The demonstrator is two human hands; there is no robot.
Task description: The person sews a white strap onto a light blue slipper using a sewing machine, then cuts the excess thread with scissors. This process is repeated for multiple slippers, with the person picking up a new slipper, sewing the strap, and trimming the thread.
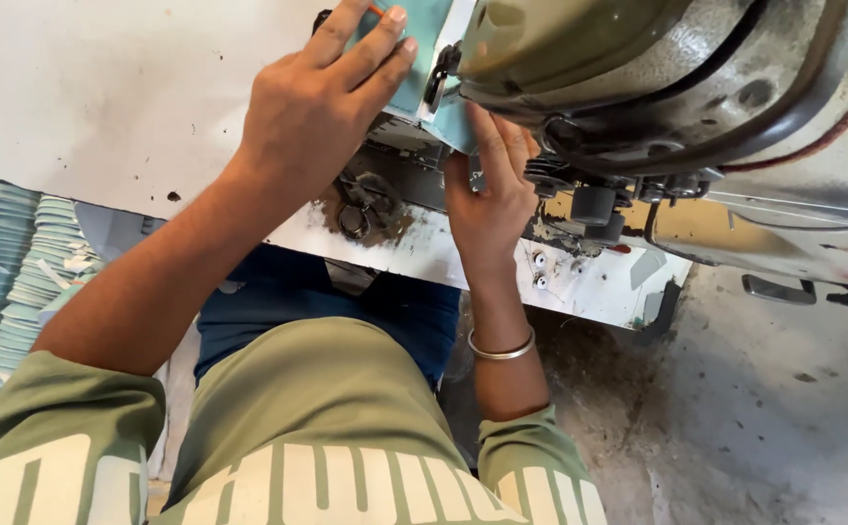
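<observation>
My left hand (319, 105) lies flat on a light teal fabric piece (422, 53) with a white edge strip, fingers pressing it onto the sewing table (132, 87). My right hand (490, 190) reaches under the arm of the olive-green sewing machine (638, 68), its fingers pinching the near edge of the same teal fabric piece beside the presser foot (440, 80). A metal bangle (501, 348) sits on my right wrist. The needle area is hidden by the machine head.
Stacks of folded teal pieces (16, 262) lie at the lower left, below the table edge. The worn white tabletop is chipped and oily around the machine base (370, 209). A concrete floor (764, 408) spreads to the right.
</observation>
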